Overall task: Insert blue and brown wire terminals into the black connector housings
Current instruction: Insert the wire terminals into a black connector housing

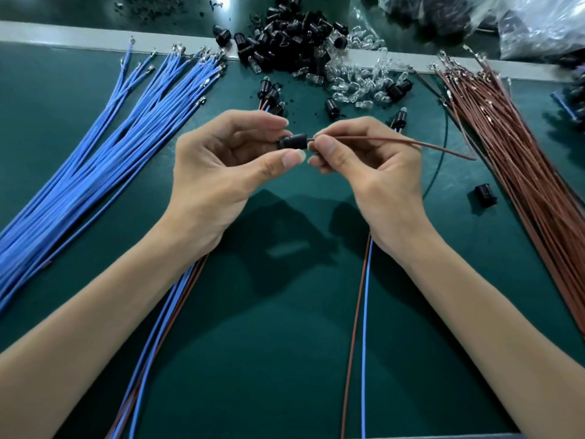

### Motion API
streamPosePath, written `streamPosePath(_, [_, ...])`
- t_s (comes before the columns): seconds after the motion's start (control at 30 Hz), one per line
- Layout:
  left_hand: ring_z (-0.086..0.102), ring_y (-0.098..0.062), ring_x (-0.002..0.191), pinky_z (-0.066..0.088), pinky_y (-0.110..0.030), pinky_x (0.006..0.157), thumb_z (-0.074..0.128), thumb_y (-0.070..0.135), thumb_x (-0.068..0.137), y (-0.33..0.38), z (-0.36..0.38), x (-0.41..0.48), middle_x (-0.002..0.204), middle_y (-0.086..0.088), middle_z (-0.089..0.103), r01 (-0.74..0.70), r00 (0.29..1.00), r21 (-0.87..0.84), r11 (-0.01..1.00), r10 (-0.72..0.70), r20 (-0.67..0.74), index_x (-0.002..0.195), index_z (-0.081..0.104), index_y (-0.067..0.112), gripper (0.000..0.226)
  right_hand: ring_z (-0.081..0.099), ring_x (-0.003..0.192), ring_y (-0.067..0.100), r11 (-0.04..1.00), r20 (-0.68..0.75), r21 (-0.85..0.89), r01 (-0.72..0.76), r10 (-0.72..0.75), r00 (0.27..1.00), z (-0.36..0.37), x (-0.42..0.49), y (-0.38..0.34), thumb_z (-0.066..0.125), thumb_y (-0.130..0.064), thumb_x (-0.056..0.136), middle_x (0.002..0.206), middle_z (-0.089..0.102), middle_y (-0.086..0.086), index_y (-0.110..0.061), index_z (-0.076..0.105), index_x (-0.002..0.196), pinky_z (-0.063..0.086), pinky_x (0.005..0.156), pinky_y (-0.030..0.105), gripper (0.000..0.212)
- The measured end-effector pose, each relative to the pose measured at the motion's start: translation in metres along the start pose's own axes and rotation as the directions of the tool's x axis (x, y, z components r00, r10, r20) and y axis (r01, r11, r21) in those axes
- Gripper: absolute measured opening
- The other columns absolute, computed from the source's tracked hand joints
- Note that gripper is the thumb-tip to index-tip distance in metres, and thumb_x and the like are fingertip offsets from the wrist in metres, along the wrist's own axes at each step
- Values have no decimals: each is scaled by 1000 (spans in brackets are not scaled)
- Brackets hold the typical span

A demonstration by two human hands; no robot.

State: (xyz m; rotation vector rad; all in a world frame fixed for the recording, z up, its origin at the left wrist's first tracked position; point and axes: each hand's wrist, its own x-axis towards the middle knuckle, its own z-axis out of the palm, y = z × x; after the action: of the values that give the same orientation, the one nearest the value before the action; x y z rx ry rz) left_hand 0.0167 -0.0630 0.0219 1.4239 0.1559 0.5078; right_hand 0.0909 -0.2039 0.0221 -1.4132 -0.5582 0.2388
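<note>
Nothing here can be read from where I stand. No lettering, label, brand or number shows on the housing (292,142), the brown wire (395,141), the blue wires (95,160), the bags (538,23) or the desk (285,327).

Left of left hand (218,172): blue wires (95,153) fanned.
Right of right hand (370,172): brown wires (522,172), loose housing (486,194).
Beyond both hands: housing pile (285,33).
Under wrists: open mat (278,327).
</note>
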Motion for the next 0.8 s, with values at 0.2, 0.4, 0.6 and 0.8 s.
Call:
streamPosePath(0.2, [61,-5,70,50,-16,73,77,10,61,0,1,-1,73,11,69,3,1000,2,1000,-3,-18,86,64,10,27,67,64,10,999,-34,22,36,-35,999,1,0,-1,67,-4,84,73,71,-3,-15,66,81,51,64,20,12])
streamPosePath(0.4, [66,-5,72,51,-18,73,77,7,63,-2,0,-1,75,9,72,19,1000,-17,1000,-19,-13,84,65,9,24,65,62,8,999,6,-15,32,-32,999,2,-1,0,67,-2,83,71,69,-5,-14,65,79,50,64,19,13])
streamPosePath(0.6, [66,-7,72,51,-17,72,76,5,63,-4,-1,0,75,5,73,45,999,-37,998,-45,3,84,71,9,22,65,62,6,999,8,-7,43,-43,999,-2,0,-3,64,-2,86,70,70,-8,-16,63,82,50,65,18,14])
streamPosePath(0.8, [64,-10,73,53,-20,75,79,12,60,-6,0,-3,78,5,73,43,998,-12,999,-42,36,81,72,14,22,62,60,4,996,15,-70,59,-58,998,-1,-1,-3,63,0,86,69,67,-9,-14,62,82,49,64,16,14])
